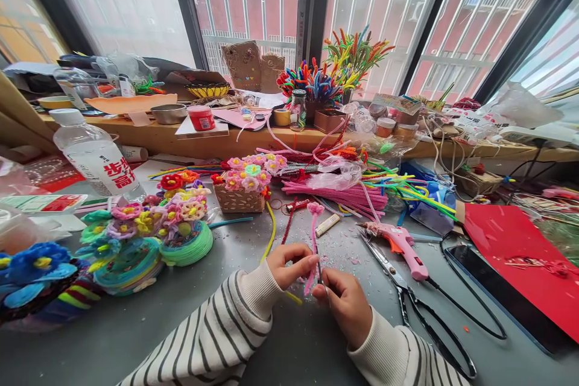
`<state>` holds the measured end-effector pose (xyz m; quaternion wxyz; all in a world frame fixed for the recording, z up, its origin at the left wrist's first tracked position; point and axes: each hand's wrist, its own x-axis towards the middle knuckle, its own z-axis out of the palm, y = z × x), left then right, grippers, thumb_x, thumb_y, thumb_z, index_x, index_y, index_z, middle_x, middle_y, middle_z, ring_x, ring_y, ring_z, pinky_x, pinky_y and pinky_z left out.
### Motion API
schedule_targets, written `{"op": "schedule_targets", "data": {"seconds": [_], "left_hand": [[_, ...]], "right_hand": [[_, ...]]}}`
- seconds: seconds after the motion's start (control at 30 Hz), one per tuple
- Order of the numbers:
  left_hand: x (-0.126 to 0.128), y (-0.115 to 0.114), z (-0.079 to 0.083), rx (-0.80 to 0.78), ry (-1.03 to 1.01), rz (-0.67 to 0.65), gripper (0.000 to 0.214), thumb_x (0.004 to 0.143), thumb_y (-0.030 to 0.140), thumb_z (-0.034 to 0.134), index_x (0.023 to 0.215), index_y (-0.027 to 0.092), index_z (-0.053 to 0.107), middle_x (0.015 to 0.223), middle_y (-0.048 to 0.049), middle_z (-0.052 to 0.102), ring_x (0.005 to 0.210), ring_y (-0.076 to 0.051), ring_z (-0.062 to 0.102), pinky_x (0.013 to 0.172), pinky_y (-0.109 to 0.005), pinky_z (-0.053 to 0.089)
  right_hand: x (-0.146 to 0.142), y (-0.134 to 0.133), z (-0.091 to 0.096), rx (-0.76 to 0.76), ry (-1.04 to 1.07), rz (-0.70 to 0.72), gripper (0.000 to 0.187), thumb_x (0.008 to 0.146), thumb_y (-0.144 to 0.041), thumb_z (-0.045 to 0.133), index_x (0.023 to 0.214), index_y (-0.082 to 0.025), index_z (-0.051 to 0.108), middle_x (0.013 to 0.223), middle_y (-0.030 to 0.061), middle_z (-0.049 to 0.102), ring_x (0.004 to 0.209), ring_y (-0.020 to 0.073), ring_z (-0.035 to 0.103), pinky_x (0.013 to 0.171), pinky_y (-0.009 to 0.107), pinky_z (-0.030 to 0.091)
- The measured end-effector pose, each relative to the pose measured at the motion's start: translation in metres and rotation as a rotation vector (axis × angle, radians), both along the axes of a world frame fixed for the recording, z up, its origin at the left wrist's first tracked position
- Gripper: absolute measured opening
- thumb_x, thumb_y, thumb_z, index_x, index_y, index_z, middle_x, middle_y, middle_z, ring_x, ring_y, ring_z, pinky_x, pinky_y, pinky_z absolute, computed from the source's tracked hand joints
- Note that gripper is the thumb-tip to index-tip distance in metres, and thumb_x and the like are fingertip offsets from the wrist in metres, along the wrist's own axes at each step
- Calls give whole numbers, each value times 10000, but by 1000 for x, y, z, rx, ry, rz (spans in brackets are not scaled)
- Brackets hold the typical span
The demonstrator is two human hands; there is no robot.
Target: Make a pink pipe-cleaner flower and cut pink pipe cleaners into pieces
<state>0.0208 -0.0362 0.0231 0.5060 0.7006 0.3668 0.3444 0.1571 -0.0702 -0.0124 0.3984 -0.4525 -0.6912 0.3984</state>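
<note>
A pink pipe-cleaner flower [315, 209] stands upright on its fuzzy stem, pinched between the thumb and fingers of my left hand [289, 265]. Below the thumb, the stem's lower end [309, 285] hangs down. My right hand [347, 298] is closed in a pinch just right of the stem. A thin dark wire-like piece [320, 268] runs between the two hands along the stem; its exact kind is unclear. Beyond my hands lie a yellow pipe cleaner [271, 229] and a small whitish stick-like block [327, 225]. Coloured fuzz bits are scattered around.
To the right lie scissors [398, 277], a pink glue gun [402, 244], a black phone [497, 295] and red paper [520, 253]. Pipe-cleaner flower pots [186, 247] and a water bottle [93, 154] stand left. Behind are a flower basket [239, 199] and pink pipe cleaners [335, 196].
</note>
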Motion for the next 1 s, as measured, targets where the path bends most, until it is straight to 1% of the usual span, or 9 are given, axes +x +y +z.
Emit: {"op": "schedule_targets", "data": {"seconds": [0.07,0.2,0.27,0.5,0.57,0.7,0.77,1.0], "left_hand": [[0,0,0,0,-3,-9,291,693,341,438,503,121,424,473,33,393,448,-55,359,455,-179,309],[-1,-1,-2,23,-11,-66,292,698,345,431,514,118,445,486,18,411,469,-64,378,464,-178,322],[-1,-1,-3,29,-7,-83,293,696,347,435,516,116,451,489,13,416,472,-65,380,464,-177,323],[-1,0,-2,18,-4,-70,304,705,356,424,511,122,430,481,27,400,466,-57,371,471,-173,334],[-1,0,-1,7,-3,-70,305,702,359,426,510,123,427,480,30,399,468,-56,371,476,-174,334],[-1,-1,0,-24,10,-93,301,696,361,433,522,116,450,489,26,411,474,-63,383,476,-179,334],[-1,-1,-1,-30,23,-100,301,694,363,437,527,113,459,494,23,414,476,-66,389,474,-181,333],[-2,1,-4,19,50,-100,321,706,374,414,512,120,438,488,30,403,469,-59,375,475,-179,323]], "right_hand": [[0,-1,0,-11,24,21,466,651,-601,348,464,-177,303,439,-41,308,428,82,279,410,208,234],[0,-2,2,3,82,118,523,662,-641,248,486,-163,370,473,-22,356,451,94,318,429,213,260],[0,-2,4,13,80,133,530,664,-641,244,490,-160,383,477,-19,368,454,95,324,434,214,264],[1,-1,2,-3,10,14,482,650,-611,338,460,-168,336,441,-40,318,431,84,297,419,209,246],[1,-1,2,1,13,18,481,649,-610,343,457,-169,336,437,-42,316,429,82,300,415,206,247],[1,-1,2,19,65,99,508,679,-610,280,466,-160,379,441,-28,361,430,87,332,417,210,263],[1,-2,3,28,73,113,518,689,-606,264,466,-157,391,444,-22,372,433,90,342,421,213,268],[1,-2,2,24,23,6,481,672,-583,342,431,-167,352,414,-33,358,412,82,329,416,211,266]]}}
